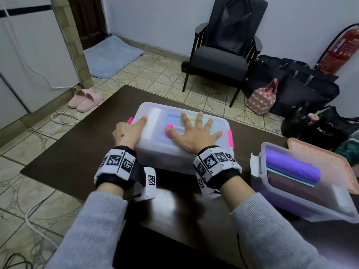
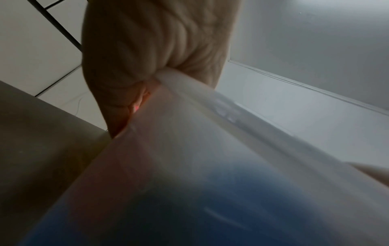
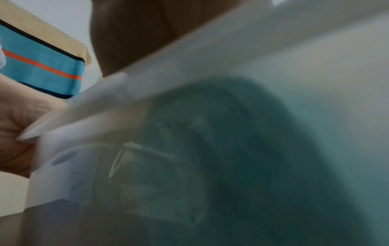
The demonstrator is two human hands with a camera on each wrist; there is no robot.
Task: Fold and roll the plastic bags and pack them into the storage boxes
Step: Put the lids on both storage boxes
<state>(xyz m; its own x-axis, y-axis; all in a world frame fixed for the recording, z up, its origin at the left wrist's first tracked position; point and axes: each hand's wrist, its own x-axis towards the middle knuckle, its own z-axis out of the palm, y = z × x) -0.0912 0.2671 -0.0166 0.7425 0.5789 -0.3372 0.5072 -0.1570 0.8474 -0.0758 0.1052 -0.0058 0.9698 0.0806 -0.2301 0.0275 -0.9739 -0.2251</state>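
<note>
A translucent lidded storage box with pink latches sits mid-table, with coloured rolled bags dimly visible inside. My left hand grips its left end beside a pink latch, thumb on the lid and fingers curled down the side. My right hand lies flat on the lid with its fingers spread. In the left wrist view the palm hugs the box edge. The right wrist view shows the lid rim over a green roll. To the right stands an open box holding a purple roll.
A peach lid lies behind the open box. The dark brown table ends close behind the lidded box. On the floor beyond are a grey chair, several dark bags, pink slippers and white cables.
</note>
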